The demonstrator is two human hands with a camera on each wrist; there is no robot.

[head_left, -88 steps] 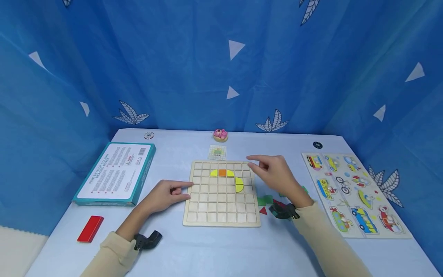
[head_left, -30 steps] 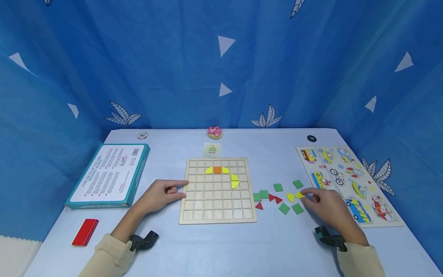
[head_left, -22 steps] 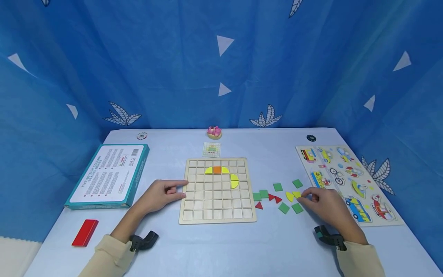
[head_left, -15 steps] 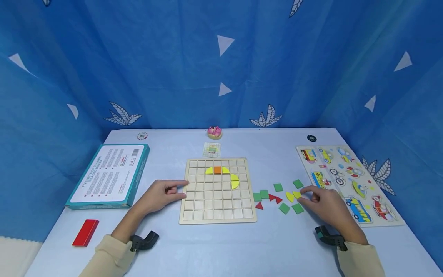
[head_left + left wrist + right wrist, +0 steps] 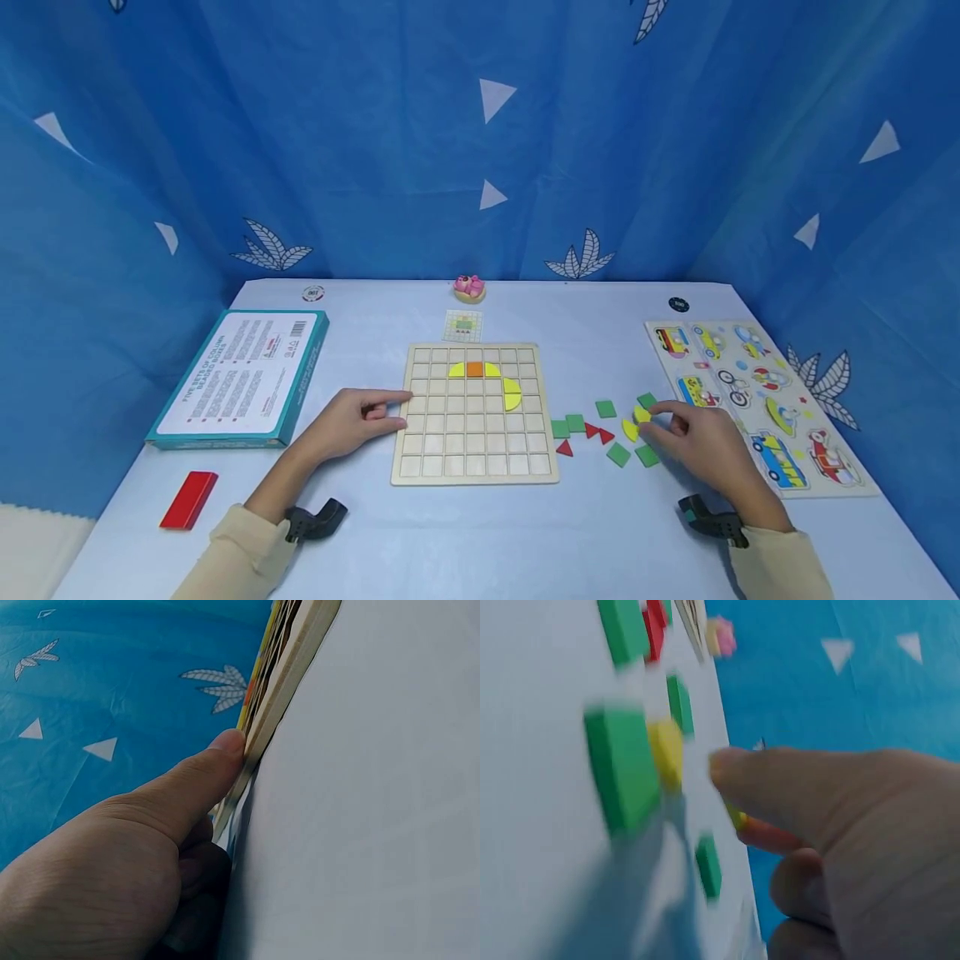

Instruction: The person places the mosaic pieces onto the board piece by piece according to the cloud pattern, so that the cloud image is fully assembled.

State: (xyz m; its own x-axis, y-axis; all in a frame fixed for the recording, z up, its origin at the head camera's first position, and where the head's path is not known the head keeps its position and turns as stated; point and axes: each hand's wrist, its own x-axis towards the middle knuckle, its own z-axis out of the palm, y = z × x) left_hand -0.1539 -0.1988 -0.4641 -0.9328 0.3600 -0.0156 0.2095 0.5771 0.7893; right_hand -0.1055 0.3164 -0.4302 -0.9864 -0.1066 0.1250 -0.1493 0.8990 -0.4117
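Note:
In the head view, a wooden grid board (image 5: pixel 465 433) lies mid-table, bearing an orange square (image 5: pixel 475 369) and several yellow quarter-circles (image 5: pixel 512 402). My left hand (image 5: pixel 348 423) touches the board's left edge with thumb and index finger extended; the left wrist view shows the thumb (image 5: pixel 217 754) against that edge. Right of the board, my right hand (image 5: pixel 697 437) pinches a yellow quarter-circle (image 5: pixel 642 414) between thumb and index finger. In the right wrist view, the thumb mostly hides this piece (image 5: pixel 736 817). Another yellow quarter-circle (image 5: pixel 630 431) lies close by.
Loose green squares (image 5: pixel 618 454) and red triangles (image 5: pixel 565 448) lie right of the board. A pattern card (image 5: pixel 463 326) and pink figurine (image 5: pixel 469 288) stand behind it. Around them are a teal-edged box (image 5: pixel 240 375), a red block (image 5: pixel 189 500) and a picture puzzle (image 5: pixel 757 408).
My right hand has travelled from the board's upper right corner to the loose pieces and taken a yellow quarter-circle, now turned slightly. The left hand has stayed at the board's edge.

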